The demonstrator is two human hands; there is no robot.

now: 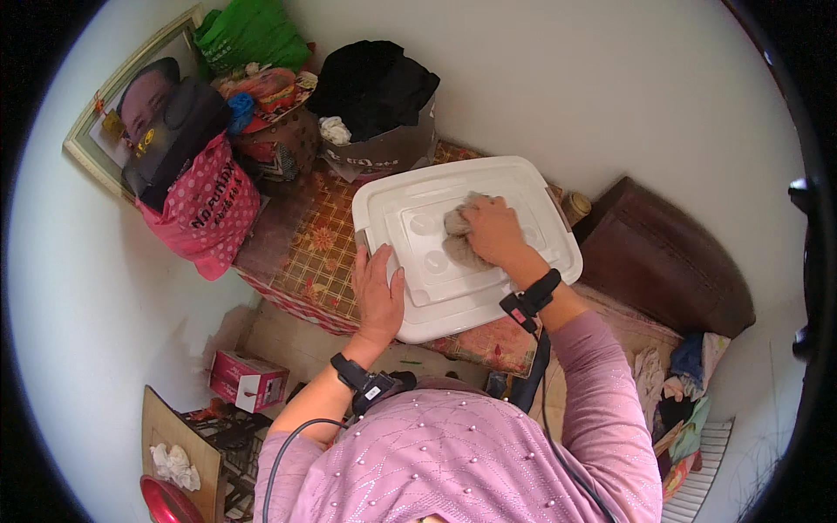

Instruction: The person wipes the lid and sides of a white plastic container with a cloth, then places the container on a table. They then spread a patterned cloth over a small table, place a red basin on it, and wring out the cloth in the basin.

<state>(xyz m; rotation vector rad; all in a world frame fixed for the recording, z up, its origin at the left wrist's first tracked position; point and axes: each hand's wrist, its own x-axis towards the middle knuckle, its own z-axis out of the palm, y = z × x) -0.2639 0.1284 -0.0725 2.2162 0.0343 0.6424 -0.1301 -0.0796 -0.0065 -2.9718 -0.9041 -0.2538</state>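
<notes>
A white plastic storage-box lid (458, 317) lies face up in front of me, apparently on its box, with the sides mostly hidden beneath it. Bunched under my right hand (495, 229) is a grey cloth (461, 252), pressed against the lid's raised middle panel. The fingers of that hand are curled over the cloth. At the lid's left edge, my left hand (380, 291) rests with its fingers spread, touching the rim near a grey side latch. Both wrists wear black straps with small devices and cables.
The table has a patterned cover (307, 261). Behind the lid stands a carton (386, 150) with black fabric on top. A pink dotted bag (212, 216) and a framed portrait (98, 131) are at left. A brown leather headboard-like panel (667, 255) stands right. A pink box (248, 382) sits below.
</notes>
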